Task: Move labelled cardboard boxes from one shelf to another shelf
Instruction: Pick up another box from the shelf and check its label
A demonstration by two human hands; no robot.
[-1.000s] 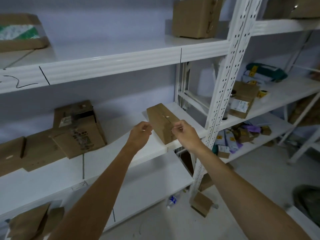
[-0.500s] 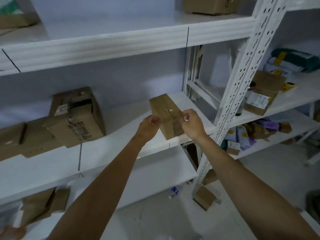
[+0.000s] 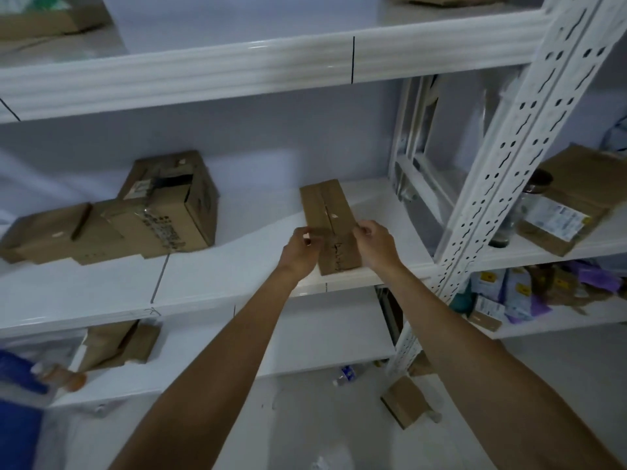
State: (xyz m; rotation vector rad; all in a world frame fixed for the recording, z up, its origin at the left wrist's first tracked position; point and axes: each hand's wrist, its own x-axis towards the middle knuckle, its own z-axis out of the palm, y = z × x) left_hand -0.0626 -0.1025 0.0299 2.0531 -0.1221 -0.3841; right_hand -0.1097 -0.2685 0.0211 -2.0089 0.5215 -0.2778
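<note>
A long narrow cardboard box (image 3: pixel 327 212) with handwriting on its near end lies on the middle white shelf (image 3: pixel 237 266), close to the front edge. My left hand (image 3: pixel 300 251) presses against its left side and my right hand (image 3: pixel 376 244) against its right side, fingers curled around the near end. The box rests on the shelf. A larger taped box (image 3: pixel 169 212) and a flatter box (image 3: pixel 47 235) lie further left on the same shelf.
A perforated white upright (image 3: pixel 502 157) stands right of the box. Beyond it, a labelled box (image 3: pixel 570 201) and a jar sit on the neighbouring shelf, with packets below. The upper shelf beam (image 3: pixel 237 72) runs overhead. A small box (image 3: pixel 407 403) and a bottle lie on the floor.
Both hands have closed in on the sides of the narrow box. The view has shifted closer and lower, and the box now lies more square to me.
</note>
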